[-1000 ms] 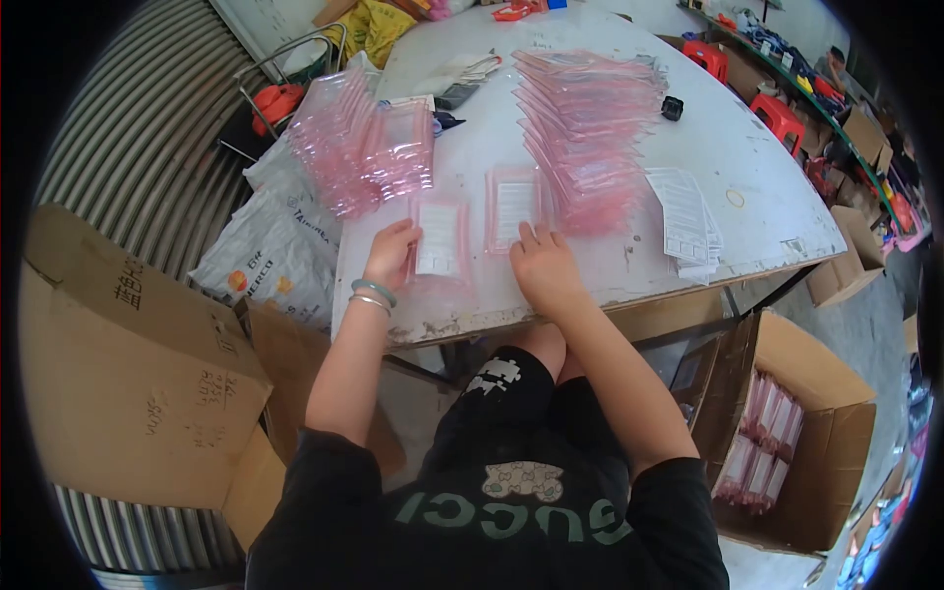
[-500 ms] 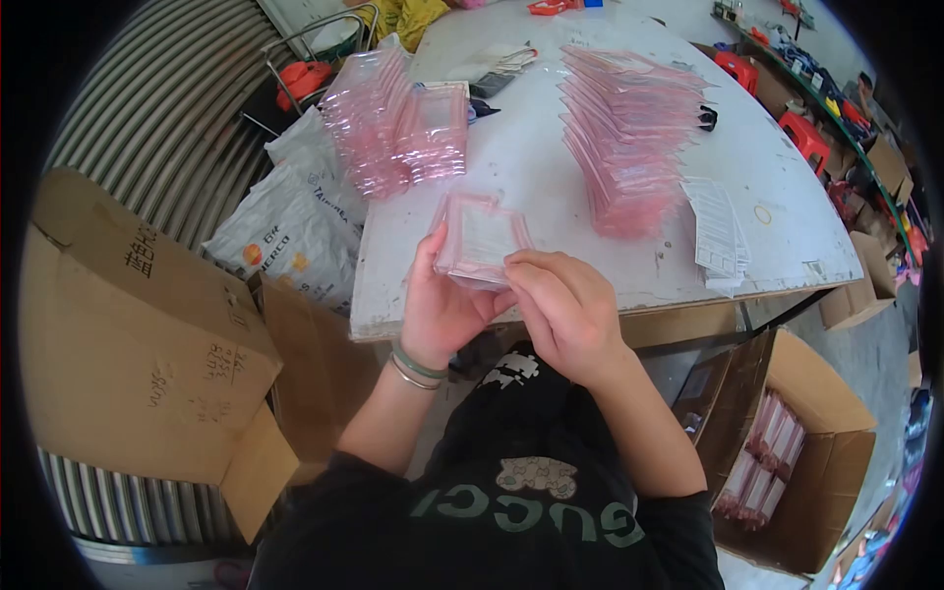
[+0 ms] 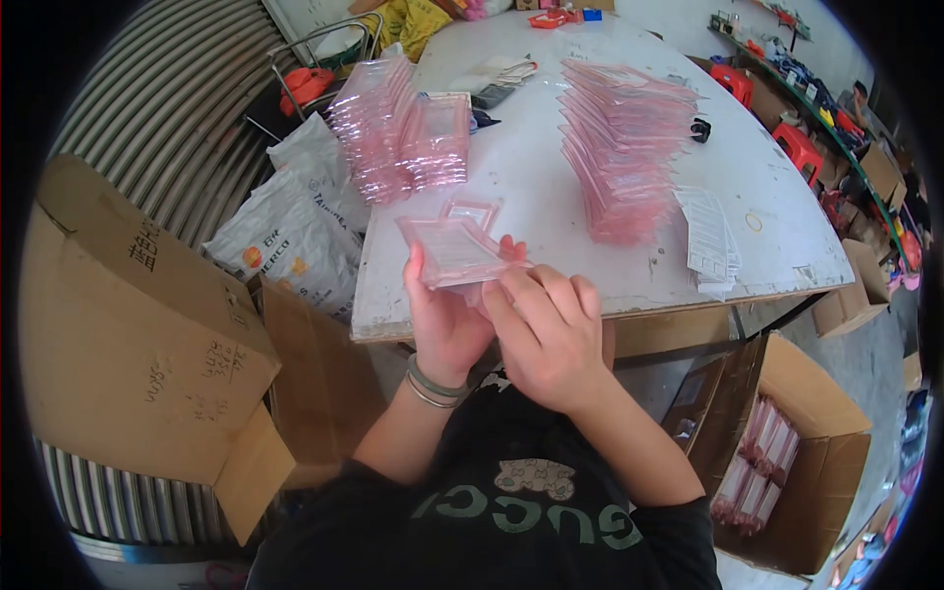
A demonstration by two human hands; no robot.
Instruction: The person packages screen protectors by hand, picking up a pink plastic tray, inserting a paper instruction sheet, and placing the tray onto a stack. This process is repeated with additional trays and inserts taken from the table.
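A clear plastic pouch with pink edges (image 3: 452, 254) is held tilted above the table's front edge. My left hand (image 3: 447, 332) supports it from below and along its left side, with fingertips showing beyond its right edge. At the near right corner, the closed fingers of my right hand (image 3: 553, 334) pinch the pouch's edge. Just behind lies another pink-edged pouch (image 3: 478, 210), partly covered by the held one. A tall fanned stack of pink-edged pouches (image 3: 629, 147) stands to the right, and shorter shiny pouch stacks (image 3: 435, 143) stand at the back left.
Printed paper sheets (image 3: 706, 236) lie near the right front of the white table (image 3: 531, 147). An open carton (image 3: 821, 442) with bundled pink-edged packs sits at lower right. Large cardboard boxes (image 3: 147, 324) and white sacks (image 3: 295, 231) stand at left.
The pouch in my hands has turned and tilted, and now sticks out further left. My right hand has moved slightly left and down. A pouch behind it now shows separately.
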